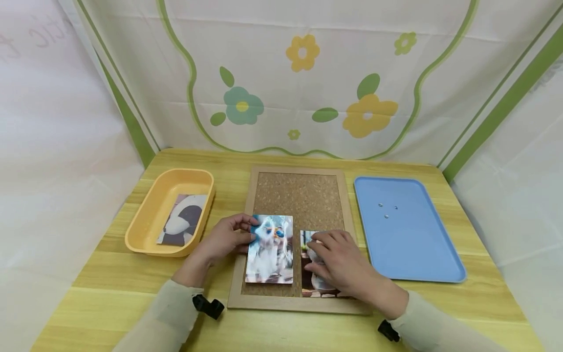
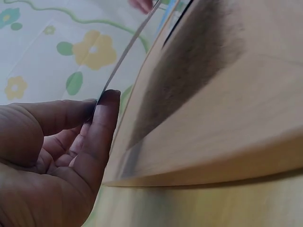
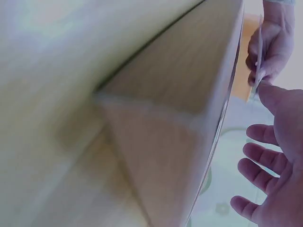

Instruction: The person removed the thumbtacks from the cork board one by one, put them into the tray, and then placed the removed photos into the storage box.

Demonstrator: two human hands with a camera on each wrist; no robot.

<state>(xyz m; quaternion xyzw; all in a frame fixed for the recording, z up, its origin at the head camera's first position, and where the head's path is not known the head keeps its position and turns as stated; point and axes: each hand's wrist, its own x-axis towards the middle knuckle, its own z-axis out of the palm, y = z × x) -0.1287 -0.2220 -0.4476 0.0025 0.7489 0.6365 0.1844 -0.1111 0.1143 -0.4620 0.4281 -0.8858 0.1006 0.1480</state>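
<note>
My left grip point(image 1: 228, 238) pinched the glossy photo point(image 1: 270, 252) by its side — presumably to keep its face uncovered | photo hung over the corkboard point(image 1: 299, 195), toward the near edge of the counter point(image 1: 290, 335) | right grip point(image 1: 344, 264), fingers apart, partly covered another photo point(image 1: 306, 288)

Under the left fingers point(image 1: 244, 219) and right fingers point(image 1: 325, 238) spreads a yellowish wood-grain desk point(image 1: 105, 274). Left of the left fingers stands a rounded, orange-yellow plastic tub point(image 1: 149, 220); right of the right fingers, well apart, lies a shallow, rectangular pale-blue tray point(image 1: 409, 249). Beyond the fingers hangs a white cloth backdrop point(image 1: 272, 80) printed with 5 flowers: a teal flower point(image 1: 252, 115) with a yellow centre, ahead of the left fingers; 2 orange-yellow flowers point(image 1: 378, 115), ahead of the right fingers; and 2 smaller green flowers point(image 1: 410, 39). 4 oval green leaves point(image 1: 368, 86) accompany them. Around these runs a wavy green line point(image 1: 192, 83), with straight green bands point(image 1: 506, 107) slanting farther out to the left and right of the fingers.
</note>
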